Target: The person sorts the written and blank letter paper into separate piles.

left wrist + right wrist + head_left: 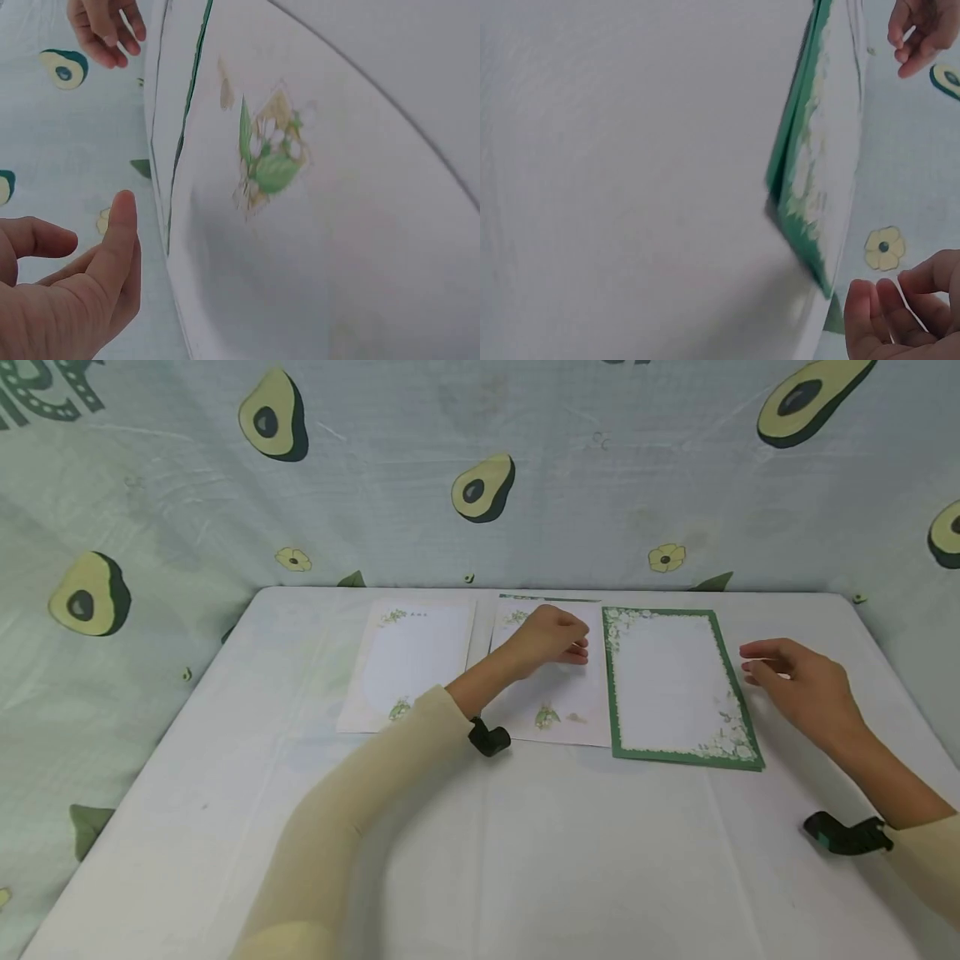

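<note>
Three printed paper piles lie in a row on the white table. My left hand [551, 642] hovers over the middle sheet [510, 714], its fingers loosely bent with nothing between them. That sheet has a pale pink border and a small flower-bouquet print [271, 150]; a green edge peeks out behind its top. On the right lies a green-bordered sheet [667, 685] with white flowers, and another green edge shows beneath it. Just right of it, my right hand [808, 693] hangs in the air, fingers loosely curled and holding nothing. A pale pink-bordered sheet [420, 652] lies at the left.
The white-covered table [570, 852] ends at the back against a hanging cloth [375, 485] printed with avocados and flowers. A black wrist device [489, 739] sits on the left wrist, and a similar black device [847, 835] on the right one.
</note>
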A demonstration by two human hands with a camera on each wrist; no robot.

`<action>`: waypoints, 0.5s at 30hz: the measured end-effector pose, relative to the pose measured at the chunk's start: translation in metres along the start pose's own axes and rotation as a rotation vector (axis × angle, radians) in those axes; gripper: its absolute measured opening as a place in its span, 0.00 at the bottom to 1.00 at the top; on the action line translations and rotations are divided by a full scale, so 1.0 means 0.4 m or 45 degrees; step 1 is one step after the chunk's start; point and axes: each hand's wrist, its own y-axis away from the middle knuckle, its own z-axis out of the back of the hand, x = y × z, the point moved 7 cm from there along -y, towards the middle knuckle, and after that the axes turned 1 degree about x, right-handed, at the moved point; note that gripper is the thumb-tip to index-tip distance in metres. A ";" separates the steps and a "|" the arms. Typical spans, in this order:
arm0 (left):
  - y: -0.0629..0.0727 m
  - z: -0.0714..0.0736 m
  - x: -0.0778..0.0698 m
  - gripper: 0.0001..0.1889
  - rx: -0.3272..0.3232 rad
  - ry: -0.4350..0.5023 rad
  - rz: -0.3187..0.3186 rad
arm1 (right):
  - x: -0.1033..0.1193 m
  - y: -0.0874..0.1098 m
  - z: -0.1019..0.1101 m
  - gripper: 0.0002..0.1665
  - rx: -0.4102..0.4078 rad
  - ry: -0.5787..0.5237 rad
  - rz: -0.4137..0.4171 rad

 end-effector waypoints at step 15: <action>0.132 0.194 0.028 0.18 -0.145 -0.330 -0.047 | 0.165 0.004 -0.097 0.15 0.246 -0.124 0.231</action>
